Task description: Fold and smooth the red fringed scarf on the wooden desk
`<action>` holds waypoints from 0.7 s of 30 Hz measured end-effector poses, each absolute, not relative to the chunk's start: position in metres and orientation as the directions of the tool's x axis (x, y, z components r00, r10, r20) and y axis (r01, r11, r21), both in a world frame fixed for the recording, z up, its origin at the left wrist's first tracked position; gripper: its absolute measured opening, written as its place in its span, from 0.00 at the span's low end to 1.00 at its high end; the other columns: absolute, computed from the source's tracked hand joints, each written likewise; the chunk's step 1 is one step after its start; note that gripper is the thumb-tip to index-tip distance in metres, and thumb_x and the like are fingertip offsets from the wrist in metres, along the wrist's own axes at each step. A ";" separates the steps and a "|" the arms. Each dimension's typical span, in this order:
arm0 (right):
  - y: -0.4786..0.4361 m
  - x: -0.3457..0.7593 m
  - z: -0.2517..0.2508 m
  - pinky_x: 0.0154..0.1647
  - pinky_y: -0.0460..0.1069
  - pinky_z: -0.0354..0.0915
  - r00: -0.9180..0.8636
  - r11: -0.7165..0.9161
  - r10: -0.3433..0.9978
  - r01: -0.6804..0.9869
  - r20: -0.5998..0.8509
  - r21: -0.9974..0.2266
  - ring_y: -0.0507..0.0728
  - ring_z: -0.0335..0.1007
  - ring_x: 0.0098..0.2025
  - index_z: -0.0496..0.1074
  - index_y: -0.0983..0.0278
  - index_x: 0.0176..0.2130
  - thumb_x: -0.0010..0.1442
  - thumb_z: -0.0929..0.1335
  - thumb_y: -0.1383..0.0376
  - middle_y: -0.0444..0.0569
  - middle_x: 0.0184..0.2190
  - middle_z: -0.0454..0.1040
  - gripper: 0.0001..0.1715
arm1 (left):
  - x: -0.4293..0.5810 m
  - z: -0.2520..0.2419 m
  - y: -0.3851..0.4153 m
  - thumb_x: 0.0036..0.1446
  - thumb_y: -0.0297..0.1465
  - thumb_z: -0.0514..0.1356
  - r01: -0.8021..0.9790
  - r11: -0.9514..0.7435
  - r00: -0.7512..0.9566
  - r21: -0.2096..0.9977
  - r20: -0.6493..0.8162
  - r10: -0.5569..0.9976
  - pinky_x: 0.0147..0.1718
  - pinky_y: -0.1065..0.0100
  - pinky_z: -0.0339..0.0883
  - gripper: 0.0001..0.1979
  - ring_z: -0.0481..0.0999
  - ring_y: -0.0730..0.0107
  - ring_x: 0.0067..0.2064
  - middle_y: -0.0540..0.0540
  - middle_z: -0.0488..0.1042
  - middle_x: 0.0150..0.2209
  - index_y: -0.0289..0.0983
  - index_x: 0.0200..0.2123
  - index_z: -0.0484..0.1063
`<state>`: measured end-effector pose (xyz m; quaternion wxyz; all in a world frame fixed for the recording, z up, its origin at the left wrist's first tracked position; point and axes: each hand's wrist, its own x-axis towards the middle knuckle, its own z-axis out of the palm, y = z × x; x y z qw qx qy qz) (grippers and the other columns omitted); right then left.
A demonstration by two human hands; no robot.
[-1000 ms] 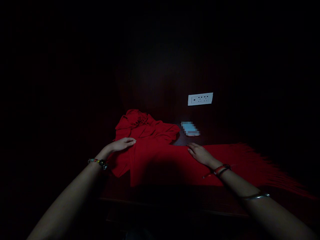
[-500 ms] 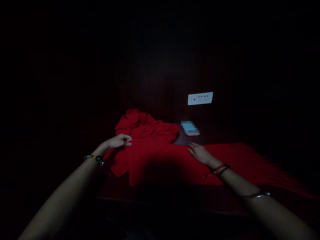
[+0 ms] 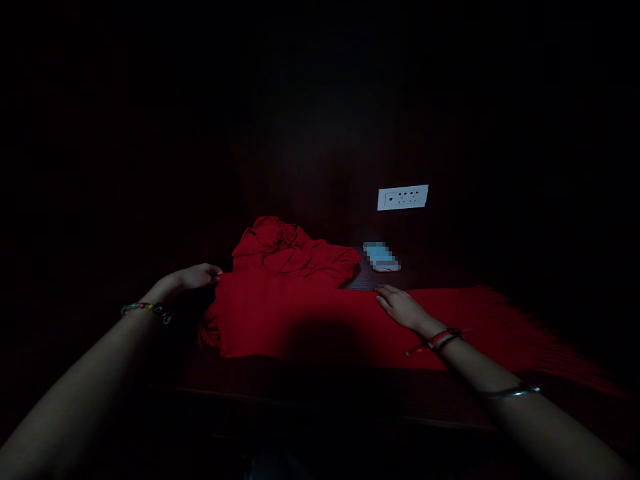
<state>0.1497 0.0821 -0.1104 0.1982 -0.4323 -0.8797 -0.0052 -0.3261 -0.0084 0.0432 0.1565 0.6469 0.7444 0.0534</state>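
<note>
A red fringed scarf (image 3: 310, 313) lies across a dark wooden table (image 3: 350, 387) in a very dim room. One end is bunched up at the back; the fringe trails off to the right. My left hand (image 3: 187, 279) pinches the scarf's left edge and holds that part stretched out flat. My right hand (image 3: 403, 308) lies flat and open on the scarf near its middle, fingers pointing left. Both wrists wear bracelets.
A phone (image 3: 381, 257) lies on the table behind the scarf. A white socket plate (image 3: 403, 198) is set in the dark wall above it. The table's front edge runs just below the scarf. Everything else is in darkness.
My left hand has closed on the scarf's edge and drawn it to the left, spreading the folded part wider. My right hand has stayed pressed on the cloth.
</note>
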 end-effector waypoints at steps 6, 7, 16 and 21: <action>0.083 0.153 -0.106 0.49 0.51 0.57 -0.572 0.645 0.753 0.741 0.325 -0.189 0.58 0.62 0.48 0.65 0.68 0.47 0.60 0.54 0.62 0.56 0.46 0.66 0.22 | -0.291 0.030 -0.009 0.44 0.41 0.48 0.989 0.132 -0.134 0.074 0.027 0.991 0.33 0.69 0.62 0.21 0.70 0.64 0.35 0.42 0.71 0.34 0.34 0.38 0.67; 0.083 0.154 -0.105 0.48 0.50 0.58 -0.582 0.652 0.748 0.733 0.319 -0.194 0.57 0.62 0.46 0.66 0.67 0.47 0.60 0.54 0.62 0.55 0.45 0.67 0.22 | -0.284 0.026 -0.011 0.46 0.43 0.48 0.990 0.127 -0.130 0.067 0.042 0.991 0.35 0.68 0.62 0.24 0.70 0.62 0.38 0.41 0.71 0.36 0.33 0.42 0.65; 0.075 0.156 -0.096 0.47 0.52 0.56 -0.493 0.550 0.811 0.826 0.316 -0.121 0.59 0.61 0.44 0.64 0.68 0.47 0.59 0.55 0.57 0.57 0.41 0.66 0.24 | -0.290 -0.008 -0.022 0.38 0.43 0.61 0.856 0.332 -0.352 0.396 -0.023 0.936 0.36 0.66 0.65 0.40 0.71 0.59 0.42 0.38 0.69 0.45 0.34 0.54 0.53; 0.057 0.170 -0.089 0.52 0.60 0.51 -0.479 0.536 0.810 0.839 0.339 -0.097 0.63 0.52 0.54 0.57 0.63 0.54 0.58 0.53 0.50 0.56 0.53 0.58 0.30 | -0.301 -0.010 -0.014 0.39 0.35 0.62 0.820 0.272 -0.339 0.504 0.045 0.940 0.38 0.69 0.65 0.40 0.70 0.62 0.44 0.40 0.68 0.47 0.33 0.55 0.50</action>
